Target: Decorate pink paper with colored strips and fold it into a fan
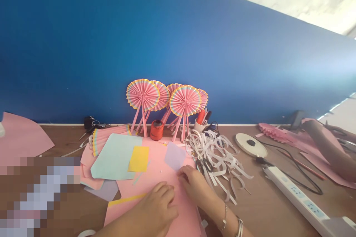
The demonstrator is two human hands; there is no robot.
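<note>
Pink paper [180, 207] lies spread on the table under both my hands. My left hand [161, 207] rests on it with fingers bent and close together; whatever may be under them is hidden. Just to the right, my right hand [196, 185] has its fingers curled in a pinch low over the paper, and what they hold is too small to make out. A pink sheet with a yellow edge strip [126, 200] lies beside my left hand. Beyond them are a light blue sheet [115, 157], a yellow piece [139, 158] and a lilac piece [174, 155] of paper.
Several pleated pink paper fans [143, 95] stand against the blue partition [111, 44], behind a red spool [157, 130]. Curled white strips [219, 152] surround black-handled scissors [204, 165]. A power strip [296, 192] lies right. Another person's arm [328, 148] reaches over pink paper.
</note>
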